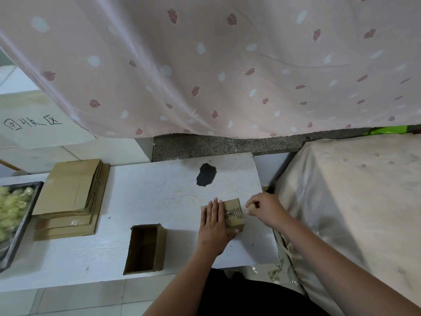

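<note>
A small closed cardboard box [234,213] with black scribbles on its top sits on the white table [159,197] at the right. My left hand [215,226] lies flat on the box's left half, fingers straight, thumb along the near side. My right hand [264,209] is at the box's right edge, fingers curled around a small pale object [250,207] that I cannot identify; a strip of clear tape seems to run from it to the box. An open empty cardboard box [144,248] stands near the table's front edge.
A stack of flattened cardboard boxes [70,195] lies at the table's left. A dark tray [16,222] of pale yellow-green wrapped items sits at the far left. A black stain [206,174] marks the tabletop. A cloth-covered block [353,201] stands right; a pink curtain [205,65] hangs behind.
</note>
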The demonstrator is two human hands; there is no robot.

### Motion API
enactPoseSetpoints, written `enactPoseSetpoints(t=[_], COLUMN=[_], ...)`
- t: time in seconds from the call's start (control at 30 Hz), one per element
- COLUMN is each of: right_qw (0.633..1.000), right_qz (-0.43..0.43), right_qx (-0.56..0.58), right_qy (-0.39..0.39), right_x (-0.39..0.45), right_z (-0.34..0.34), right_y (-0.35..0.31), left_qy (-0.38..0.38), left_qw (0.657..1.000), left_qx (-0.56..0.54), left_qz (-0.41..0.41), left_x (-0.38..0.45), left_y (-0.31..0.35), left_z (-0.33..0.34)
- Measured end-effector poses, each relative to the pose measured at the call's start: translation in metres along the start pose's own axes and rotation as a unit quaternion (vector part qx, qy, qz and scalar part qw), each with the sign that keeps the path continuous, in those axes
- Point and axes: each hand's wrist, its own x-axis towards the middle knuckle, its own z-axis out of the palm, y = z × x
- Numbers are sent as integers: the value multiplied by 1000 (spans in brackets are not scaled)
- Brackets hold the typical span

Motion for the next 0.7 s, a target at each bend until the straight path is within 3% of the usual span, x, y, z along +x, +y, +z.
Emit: enactPoseSetpoints(t=[0.33, 0.47, 0.6, 0.7], right_qw=[996, 998, 997, 995], right_qz=[-45, -50, -27, -34], right_qx=[41, 21, 65, 82], right_qy=[-69, -21, 25, 38], right_x=[-3, -5, -5, -5], right_z=[-9, -18, -23, -23], right_y=[-17, -19, -16, -16], left_qy=[4, 30, 99, 102], left_qw=[1000, 995, 970, 954], left_qx=[-22, -92, -223, -283], left_qz=[-15, -9, -11, 1], left_x=[24, 27, 24, 23], left_y=[27, 24, 20, 19], left_z=[-37, -36, -40, -44])
